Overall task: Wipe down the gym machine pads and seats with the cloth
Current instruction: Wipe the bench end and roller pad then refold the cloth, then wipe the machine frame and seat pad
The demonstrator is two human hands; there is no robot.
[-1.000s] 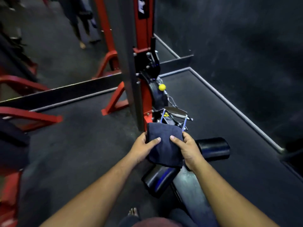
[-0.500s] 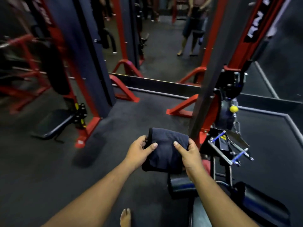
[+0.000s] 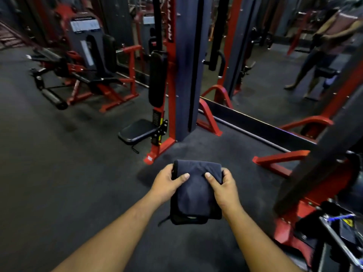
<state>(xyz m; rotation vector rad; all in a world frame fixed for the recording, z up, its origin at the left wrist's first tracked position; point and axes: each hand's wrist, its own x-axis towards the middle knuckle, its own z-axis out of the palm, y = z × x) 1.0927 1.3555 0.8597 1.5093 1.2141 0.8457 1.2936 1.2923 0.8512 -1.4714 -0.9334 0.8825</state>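
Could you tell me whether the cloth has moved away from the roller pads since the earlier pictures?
Yes. The cloth left the roller pads, now out of view, and is nearer the black seat.

Left hand (image 3: pixel 167 183) and right hand (image 3: pixel 222 185) grip folded dark cloth (image 3: pixel 194 195).

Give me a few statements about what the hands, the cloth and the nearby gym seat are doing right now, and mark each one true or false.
1. Both hands hold the cloth. True: the left hand and right hand grip its two sides, thumbs on top.
2. The cloth is white. False: it is dark blue.
3. The cloth is pressed on the seat. False: it is held in the air above the floor, apart from the seat.
4. A tall back pad stands upright above that seat. True.
5. The cloth is spread out flat. False: it is folded.
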